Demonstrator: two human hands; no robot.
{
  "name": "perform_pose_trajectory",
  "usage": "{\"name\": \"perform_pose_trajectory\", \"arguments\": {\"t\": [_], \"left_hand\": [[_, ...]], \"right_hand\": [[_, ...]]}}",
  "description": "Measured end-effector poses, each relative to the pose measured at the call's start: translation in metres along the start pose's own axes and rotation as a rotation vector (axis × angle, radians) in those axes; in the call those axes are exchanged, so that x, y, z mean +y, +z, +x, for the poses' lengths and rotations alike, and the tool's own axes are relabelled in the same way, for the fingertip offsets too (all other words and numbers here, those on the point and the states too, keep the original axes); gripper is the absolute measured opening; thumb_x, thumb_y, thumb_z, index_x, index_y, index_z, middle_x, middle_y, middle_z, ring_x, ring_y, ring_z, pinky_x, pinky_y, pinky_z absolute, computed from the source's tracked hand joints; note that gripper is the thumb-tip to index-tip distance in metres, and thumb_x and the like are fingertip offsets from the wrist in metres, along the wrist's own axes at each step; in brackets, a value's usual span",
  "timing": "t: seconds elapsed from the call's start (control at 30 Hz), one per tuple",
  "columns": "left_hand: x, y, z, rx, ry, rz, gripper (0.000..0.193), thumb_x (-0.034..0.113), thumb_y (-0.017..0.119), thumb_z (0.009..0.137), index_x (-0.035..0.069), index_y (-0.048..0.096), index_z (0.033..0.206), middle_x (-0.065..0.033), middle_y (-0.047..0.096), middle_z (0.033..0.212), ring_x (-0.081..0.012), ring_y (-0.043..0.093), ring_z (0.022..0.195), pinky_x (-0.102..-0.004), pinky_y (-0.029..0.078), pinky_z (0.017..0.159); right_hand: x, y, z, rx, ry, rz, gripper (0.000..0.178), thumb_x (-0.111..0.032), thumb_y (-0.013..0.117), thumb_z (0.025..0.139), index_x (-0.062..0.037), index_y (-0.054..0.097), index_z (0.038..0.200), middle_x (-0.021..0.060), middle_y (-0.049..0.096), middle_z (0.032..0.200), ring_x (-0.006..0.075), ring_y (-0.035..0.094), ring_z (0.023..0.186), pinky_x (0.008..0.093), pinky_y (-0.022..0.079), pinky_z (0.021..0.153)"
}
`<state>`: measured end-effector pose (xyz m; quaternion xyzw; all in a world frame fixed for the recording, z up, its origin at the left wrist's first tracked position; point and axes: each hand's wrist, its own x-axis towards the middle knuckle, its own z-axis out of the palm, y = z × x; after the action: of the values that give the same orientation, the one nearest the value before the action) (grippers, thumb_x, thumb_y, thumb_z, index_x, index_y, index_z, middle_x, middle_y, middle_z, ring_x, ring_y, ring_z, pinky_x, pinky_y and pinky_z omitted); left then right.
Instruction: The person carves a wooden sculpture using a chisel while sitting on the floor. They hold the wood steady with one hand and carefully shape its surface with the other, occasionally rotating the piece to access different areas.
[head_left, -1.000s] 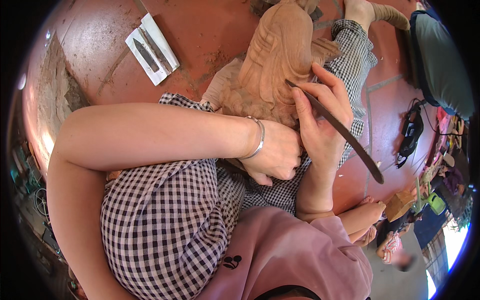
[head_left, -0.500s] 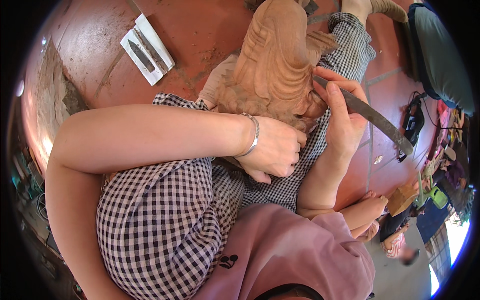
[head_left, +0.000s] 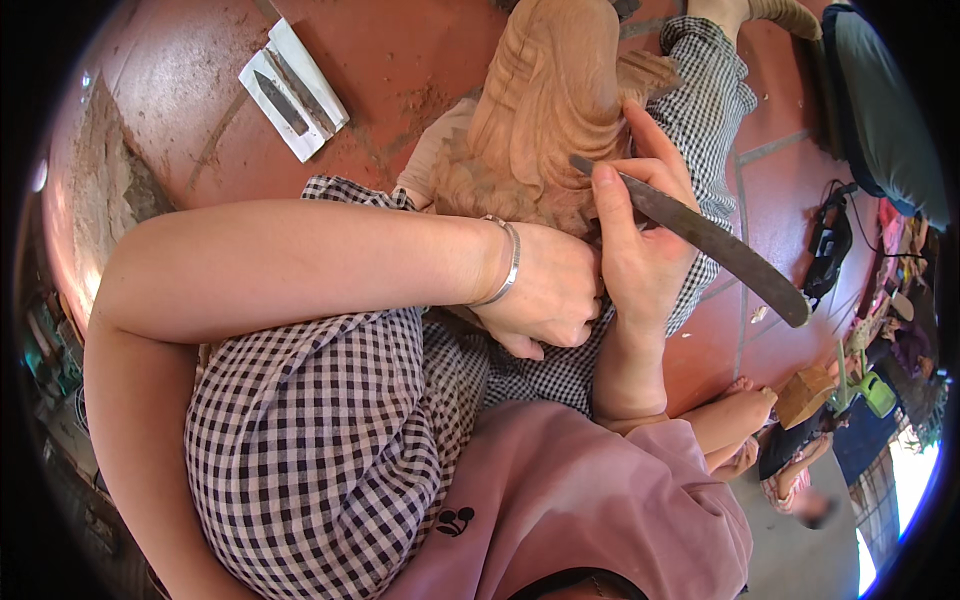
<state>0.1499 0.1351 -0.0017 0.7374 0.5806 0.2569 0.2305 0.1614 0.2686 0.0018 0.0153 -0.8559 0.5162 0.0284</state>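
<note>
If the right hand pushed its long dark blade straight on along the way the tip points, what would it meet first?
The right hand grips the dark blade, whose tip already lies against the wooden carving. Going straight on, up and to the left, it would most likely bite into that carved wood first; exact depth is unclear.

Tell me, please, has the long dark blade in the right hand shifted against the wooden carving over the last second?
Yes. The blade has swung from pointing down-right to lying flatter, its tip now higher on the wooden carving, beside the right hand.

Setting: woodcarving workshop, floor-level | Evidence: half-carved wooden figure (head_left: 545, 110); long carving blade (head_left: 700, 235); spare blades laid on white tray (head_left: 295, 90); dust-strewn red tiled floor (head_left: 400, 60).
</note>
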Motion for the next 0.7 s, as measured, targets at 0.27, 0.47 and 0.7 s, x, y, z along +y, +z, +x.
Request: {"name": "perform_pose_trajectory", "arguments": {"t": [0.27, 0.47, 0.7], "left_hand": [[0.001, 0.003, -0.001, 0.025, -0.013, 0.020, 0.035, 0.037, 0.070, 0.076, 0.005, 0.065, 0.088, -0.0074, 0.065, 0.089, -0.0245, 0.065, 0.087, -0.0358, 0.053, 0.080], [-0.001, 0.002, 0.001, 0.030, 0.032, -0.009, 0.034, 0.037, 0.071, 0.075, 0.005, 0.066, 0.087, -0.0068, 0.065, 0.088, -0.0245, 0.065, 0.087, -0.0361, 0.054, 0.079], [0.001, 0.001, -0.001, 0.018, -0.003, -0.016, 0.034, 0.036, 0.071, 0.075, 0.005, 0.066, 0.088, -0.0068, 0.066, 0.090, -0.0243, 0.065, 0.090, -0.0363, 0.054, 0.080]], "right_hand": [[-0.003, 0.006, 0.009, 0.044, -0.203, -0.185, 0.008, -0.005, 0.069, 0.077, 0.0012, 0.063, 0.077, 0.0198, 0.065, 0.119, 0.0296, 0.063, 0.102, 0.0385, 0.049, 0.089], [-0.001, -0.004, 0.008, -0.027, -0.080, -0.062, 0.008, -0.006, 0.070, 0.077, -0.0005, 0.065, 0.081, 0.0189, 0.063, 0.122, 0.0302, 0.060, 0.105, 0.0391, 0.047, 0.091], [-0.005, -0.002, 0.009, -0.047, -0.086, -0.090, 0.007, -0.005, 0.069, 0.076, -0.0009, 0.065, 0.080, 0.0182, 0.063, 0.122, 0.0289, 0.060, 0.099, 0.0380, 0.047, 0.088]]}}
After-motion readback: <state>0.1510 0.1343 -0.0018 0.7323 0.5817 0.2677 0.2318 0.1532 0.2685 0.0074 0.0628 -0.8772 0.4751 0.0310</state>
